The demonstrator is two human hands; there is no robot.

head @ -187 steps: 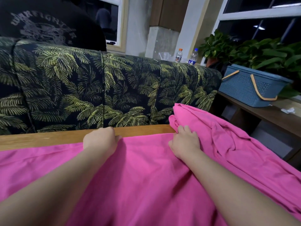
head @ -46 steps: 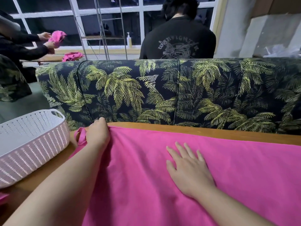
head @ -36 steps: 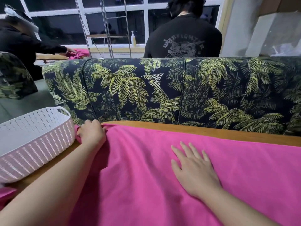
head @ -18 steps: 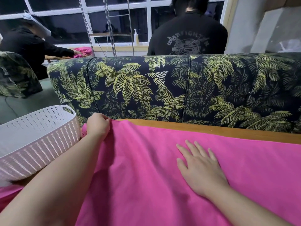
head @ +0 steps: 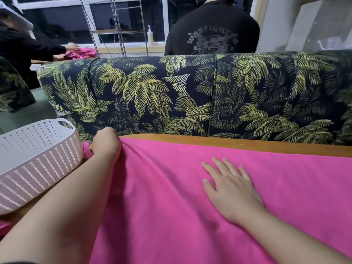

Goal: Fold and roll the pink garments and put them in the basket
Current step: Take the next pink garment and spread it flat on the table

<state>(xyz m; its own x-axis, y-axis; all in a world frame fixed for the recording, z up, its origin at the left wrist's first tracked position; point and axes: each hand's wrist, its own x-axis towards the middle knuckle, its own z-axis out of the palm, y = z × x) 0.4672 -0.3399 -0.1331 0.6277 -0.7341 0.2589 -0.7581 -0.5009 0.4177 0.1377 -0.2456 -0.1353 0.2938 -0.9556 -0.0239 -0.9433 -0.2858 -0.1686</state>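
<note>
The right hand [head: 231, 189] is lying flat, fingers straight and spread, pressing on the pink garment [head: 171, 206] across the lower frame. The left hand [head: 105, 143] is gripping the garment's far-left corner, fingers curled. The white basket [head: 36, 161] is sitting at left on the wooden table [head: 247, 144]. Beyond, a palm-print sofa [head: 190, 96] is filling mid-frame.

Left hand [head: 105, 143] curled, fingers bent under; right hand [head: 231, 189] flat, fingers spread
</note>
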